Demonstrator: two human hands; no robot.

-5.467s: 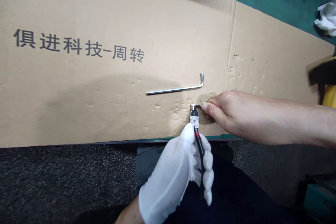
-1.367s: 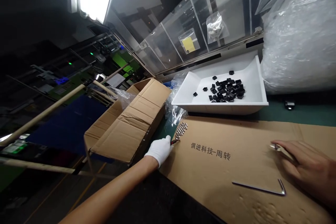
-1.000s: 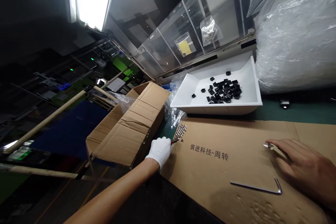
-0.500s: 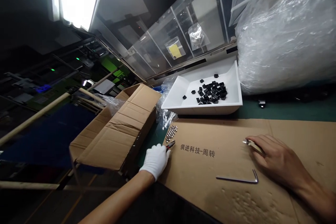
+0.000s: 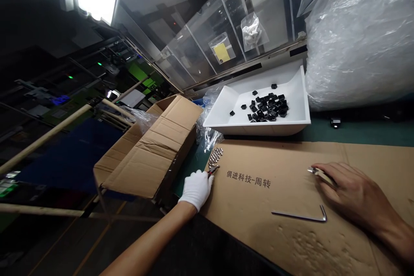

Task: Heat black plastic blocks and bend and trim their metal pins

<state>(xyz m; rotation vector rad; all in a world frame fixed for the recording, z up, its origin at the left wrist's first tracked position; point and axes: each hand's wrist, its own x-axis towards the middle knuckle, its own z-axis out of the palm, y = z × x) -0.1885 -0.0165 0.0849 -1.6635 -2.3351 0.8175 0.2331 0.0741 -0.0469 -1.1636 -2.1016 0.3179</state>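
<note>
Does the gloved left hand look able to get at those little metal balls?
Probably yes: the gloved left hand lies just below the metal balls, with only its small pliers between them.

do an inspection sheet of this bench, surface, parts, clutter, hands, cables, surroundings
surface: cardboard sheet with Chinese print, dented near its front edge, lying on a green bench top
job's things: pliers, mostly hidden by the hand; small metal piece; hex key lying on the cardboard; heap of small silvery parts by the far edge
clutter: white tray holding black parts; clear plastic bag beside it
hands: white-gloved left hand on the pliers; bare right hand pinching the metal piece
cables: nothing seen
surroundings: open cardboard carton at left; bubble wrap at right; clear panels behind
</note>
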